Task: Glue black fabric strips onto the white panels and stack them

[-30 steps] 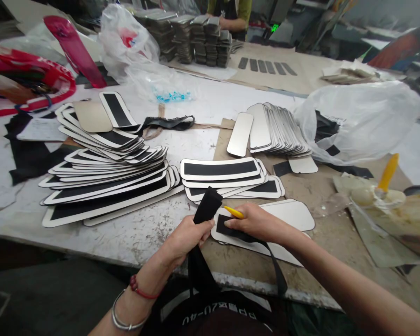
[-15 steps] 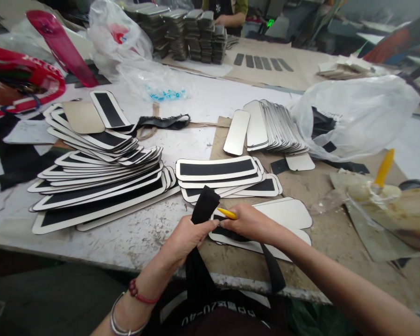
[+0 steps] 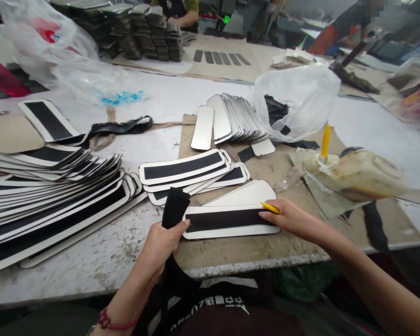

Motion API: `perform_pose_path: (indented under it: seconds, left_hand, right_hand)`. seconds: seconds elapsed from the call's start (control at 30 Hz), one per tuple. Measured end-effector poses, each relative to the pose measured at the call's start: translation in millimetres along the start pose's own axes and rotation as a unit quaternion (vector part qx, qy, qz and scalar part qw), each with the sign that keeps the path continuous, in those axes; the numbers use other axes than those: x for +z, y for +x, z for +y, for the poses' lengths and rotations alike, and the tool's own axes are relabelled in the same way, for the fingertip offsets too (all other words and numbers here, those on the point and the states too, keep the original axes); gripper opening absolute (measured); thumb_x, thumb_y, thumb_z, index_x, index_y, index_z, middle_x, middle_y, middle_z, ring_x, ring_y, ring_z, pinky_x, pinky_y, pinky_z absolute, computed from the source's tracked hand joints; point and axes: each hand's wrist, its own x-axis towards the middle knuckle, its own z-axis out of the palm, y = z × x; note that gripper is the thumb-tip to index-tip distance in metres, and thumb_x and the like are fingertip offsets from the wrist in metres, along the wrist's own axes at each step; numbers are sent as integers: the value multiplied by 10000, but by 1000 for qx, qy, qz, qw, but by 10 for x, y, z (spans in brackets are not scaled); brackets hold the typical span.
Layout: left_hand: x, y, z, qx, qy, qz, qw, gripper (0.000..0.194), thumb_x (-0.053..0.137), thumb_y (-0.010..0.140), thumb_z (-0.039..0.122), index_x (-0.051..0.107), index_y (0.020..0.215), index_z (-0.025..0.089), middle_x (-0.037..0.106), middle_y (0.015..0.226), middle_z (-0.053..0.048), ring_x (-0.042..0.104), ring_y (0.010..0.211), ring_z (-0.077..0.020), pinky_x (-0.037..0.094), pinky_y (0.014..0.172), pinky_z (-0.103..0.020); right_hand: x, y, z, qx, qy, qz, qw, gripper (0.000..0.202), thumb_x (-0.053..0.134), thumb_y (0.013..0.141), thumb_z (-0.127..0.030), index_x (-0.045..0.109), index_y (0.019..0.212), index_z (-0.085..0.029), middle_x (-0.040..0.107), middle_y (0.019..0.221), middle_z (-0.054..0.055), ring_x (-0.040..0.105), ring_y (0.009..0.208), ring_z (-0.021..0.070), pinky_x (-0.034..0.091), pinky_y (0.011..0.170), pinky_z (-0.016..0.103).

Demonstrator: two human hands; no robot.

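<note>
A white panel [image 3: 231,231] with rounded corners lies near the table's front edge, a black strip [image 3: 224,219] stretched along it. At its left end my left hand [image 3: 166,238] is closed on a folded black band [image 3: 175,207], whose tail hangs over the edge toward my lap; the thumb touches the panel's end. My right hand [image 3: 283,215] pinches the strip's right end and also holds a small yellow tool [image 3: 270,207]. Just behind lie a plain white panel [image 3: 255,191] and a few panels with black strips [image 3: 182,168].
A large pile of strip-covered panels [image 3: 56,210] fills the left. Behind are a fanned stack of plain panels [image 3: 236,119] and plastic bags [image 3: 297,98]. A stained container [image 3: 364,172] with a yellow handle sits right. A person [image 3: 184,14] is across the table.
My right hand has moved right, away from my left hand, and the black strip now lies straight along the panel. The view has shifted to the right.
</note>
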Motion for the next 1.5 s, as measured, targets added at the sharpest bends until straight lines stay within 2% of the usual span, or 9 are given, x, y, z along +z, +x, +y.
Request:
perform_pose_path:
  seconds: [0.07,0.13,0.27,0.37,0.47,1.03,1.2,1.37,1.5]
  left_hand:
    - [7,-5,-17,-4,3,8,1000,431,707,555,501,405,453,211,339,326,56,280,342,-90,182,394,-249]
    - [15,-13,-26,-10,2,20,1000,454,727,536,509,397,445,211,337,330,59,272,345,-89,175,395,-249]
    - [39,-29,-17,-4,29,40,999,515,741,544,508,357,372,212,342,309,41,295,341,-93,199,413,-256]
    - [57,-38,5,-7,46,52,998,548,747,533,515,343,324,209,340,295,31,306,339,-97,217,428,-264]
    - [59,-48,25,-12,55,54,997,561,754,519,527,353,300,201,352,296,24,318,345,-98,230,439,-268]
    - [66,-74,48,-9,113,51,992,579,720,647,513,355,315,209,367,322,21,362,384,-120,308,502,-281]
    - [77,-78,53,-16,113,64,991,567,724,632,509,359,316,211,357,313,22,336,367,-118,267,458,-277]
    - [104,-96,76,-18,120,71,990,558,718,639,507,367,322,210,378,323,15,351,371,-122,276,460,-277]
    - [106,-84,59,-22,109,74,991,562,725,626,505,364,314,209,368,311,17,346,361,-119,281,454,-273]
  right_hand:
    - [54,-59,140,20,11,18,1000,277,430,859,-369,576,744,-164,618,733,31,547,675,170,338,604,248]
    - [109,-99,174,44,15,36,998,290,438,862,-388,604,771,-169,646,770,37,572,708,183,348,620,251]
    - [172,-134,82,114,-44,80,989,291,490,846,-426,654,907,-193,680,876,75,606,802,233,357,634,268]
    - [190,-120,26,141,-74,78,984,291,490,851,-436,655,950,-218,683,917,84,617,849,256,367,637,280]
    - [200,-91,27,147,-74,69,984,297,486,857,-443,653,949,-215,682,925,91,621,861,261,379,647,286]
    - [171,-37,112,128,-46,49,989,317,469,869,-443,656,918,-192,682,910,105,623,860,258,397,678,296]
    - [163,-10,96,131,-62,43,989,309,481,861,-442,655,921,-194,682,898,111,628,838,263,407,677,309]
    - [121,-53,117,153,-99,54,982,361,483,854,-502,644,930,-188,677,891,123,626,848,265,398,679,308]
    - [81,-166,268,175,-74,102,976,376,399,894,-493,612,878,-184,674,843,128,625,805,264,369,638,299]
